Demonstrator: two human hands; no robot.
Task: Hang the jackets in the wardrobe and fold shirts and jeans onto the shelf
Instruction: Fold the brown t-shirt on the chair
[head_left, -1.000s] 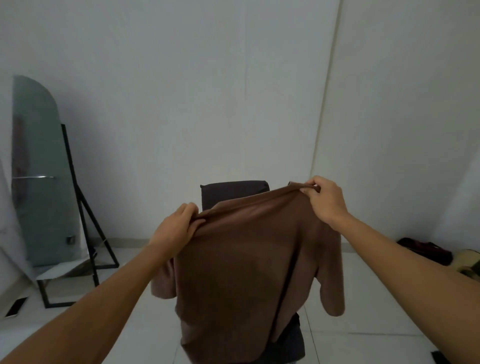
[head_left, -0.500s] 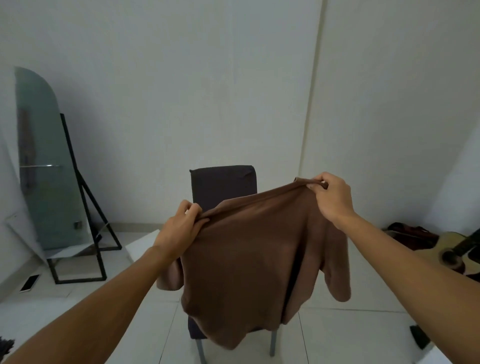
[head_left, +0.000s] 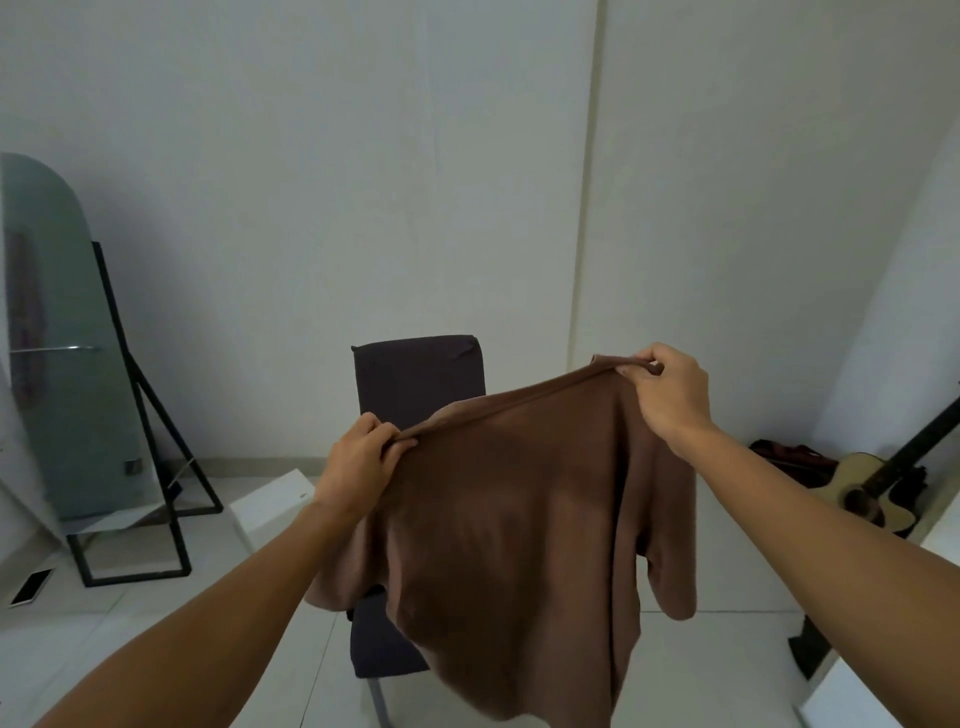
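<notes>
Head view: brown shirt (head_left: 519, 545) held up in air before chair (head_left: 415, 379), left hand (head_left: 358, 462) and right hand (head_left: 670, 395) fingers pinching top edge, right higher; risks sagging crooked and creasing when folded

The shirt (head_left: 524, 561) hangs in the air between the 2 hands, the left hand (head_left: 358, 460) at its lower left corner and the right hand (head_left: 670, 392) higher at the right. Behind the shirt stands a chair (head_left: 418, 382), its back near the wall (head_left: 363, 182). Left of the chair a mirror (head_left: 62, 364) leans on its stand on the floor (head_left: 104, 644), with what may be a phone (head_left: 31, 587) lying in front of it. A guitar (head_left: 862, 493) rests at the far right.
</notes>
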